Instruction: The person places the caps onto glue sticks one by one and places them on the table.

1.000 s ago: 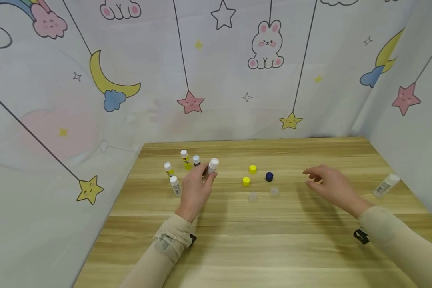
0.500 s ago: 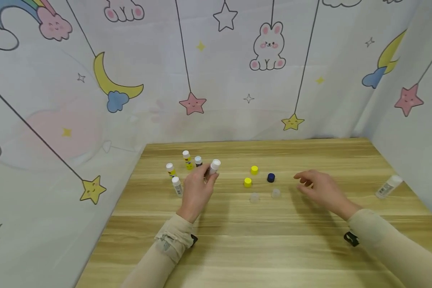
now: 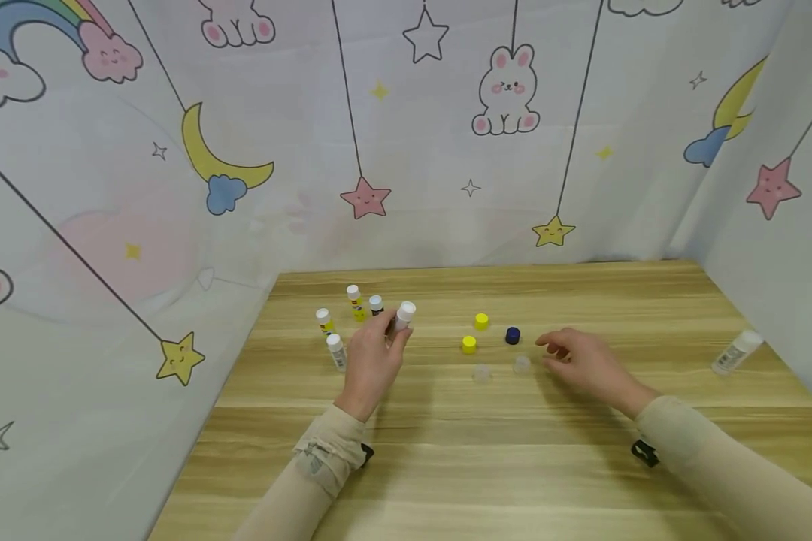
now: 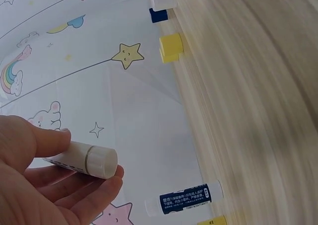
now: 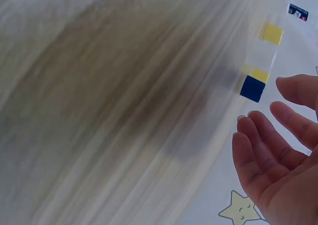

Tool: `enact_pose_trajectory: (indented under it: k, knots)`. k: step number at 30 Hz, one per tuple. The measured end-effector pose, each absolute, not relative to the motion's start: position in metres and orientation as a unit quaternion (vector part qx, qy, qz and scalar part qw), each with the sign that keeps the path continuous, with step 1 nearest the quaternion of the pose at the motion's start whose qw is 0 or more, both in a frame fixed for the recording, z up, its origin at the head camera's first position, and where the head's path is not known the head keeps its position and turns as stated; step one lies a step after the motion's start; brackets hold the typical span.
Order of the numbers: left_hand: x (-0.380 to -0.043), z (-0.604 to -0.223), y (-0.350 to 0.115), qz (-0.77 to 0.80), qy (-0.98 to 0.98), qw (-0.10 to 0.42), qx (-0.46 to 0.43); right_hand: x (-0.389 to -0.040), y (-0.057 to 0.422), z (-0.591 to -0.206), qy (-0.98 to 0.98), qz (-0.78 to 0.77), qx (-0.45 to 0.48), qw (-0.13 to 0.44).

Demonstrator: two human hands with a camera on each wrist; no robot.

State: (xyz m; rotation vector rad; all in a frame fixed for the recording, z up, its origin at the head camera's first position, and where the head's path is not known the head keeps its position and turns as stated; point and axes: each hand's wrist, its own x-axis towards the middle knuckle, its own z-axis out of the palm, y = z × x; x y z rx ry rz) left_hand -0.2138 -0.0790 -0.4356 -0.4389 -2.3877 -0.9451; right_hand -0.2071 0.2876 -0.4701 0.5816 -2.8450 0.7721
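Observation:
My left hand grips a white glue stick between thumb and fingers, its uncapped end pointing up in the head view. Nothing is in my right hand; its fingers are loosely bent over the table, just right of a dark blue cap and a clear cap. Another clear cap lies to the left. Behind it are two yellow caps, the nearer one and the farther one. The right wrist view shows the blue cap beyond the spread fingers.
Several glue sticks stand left of my left hand: a white one, two yellow ones and a dark blue one. A white glue stick stands at the far right. Patterned curtains border the wooden table.
My right hand has moved left toward the blue and clear caps. The left hand keeps its grip on the glue stick, and the head view has shifted slightly.

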Motion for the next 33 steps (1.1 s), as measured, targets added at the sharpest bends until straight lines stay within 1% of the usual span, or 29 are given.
enact_pose_trajectory:
  k: [15, 22, 33]
  knots:
    - [-0.214, -0.442, -0.08, -0.342, -0.891, 0.254, -0.157, -0.21, 0.268, -0.486, -0.94, 0.263, 0.208, 0.059]
    - [-0.213, -0.443, -0.082, -0.335, -0.89, 0.259, -0.168, -0.21, 0.26, -0.486, -0.943, 0.254, 0.207, 0.062]
    - [-0.21, -0.443, -0.083, -0.34, -0.891, 0.251, -0.169, -0.212, 0.252, -0.484, -0.945, 0.243, 0.211, 0.055]
